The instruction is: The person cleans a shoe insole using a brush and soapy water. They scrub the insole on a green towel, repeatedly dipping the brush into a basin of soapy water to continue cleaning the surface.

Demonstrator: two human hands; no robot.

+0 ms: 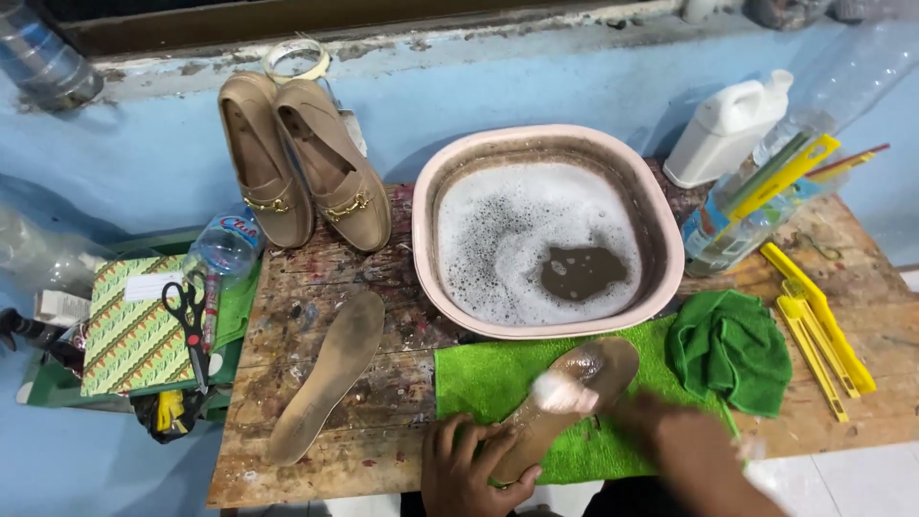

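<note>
Left hand (469, 469) pinching wet insole (565, 402) heel on green towel (479, 378), blurred right hand (637, 416) beside foam, grip unclear

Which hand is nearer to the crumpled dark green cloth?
Right. The right hand is just left of the dark green cloth, scrubbing the wet insole. The left hand holds the insole's near end, farther left.

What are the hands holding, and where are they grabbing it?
The left hand pins a wet, soapy insole by its near end on the green towel. The right hand is blurred over its foamy middle; what it holds cannot be told.
</note>
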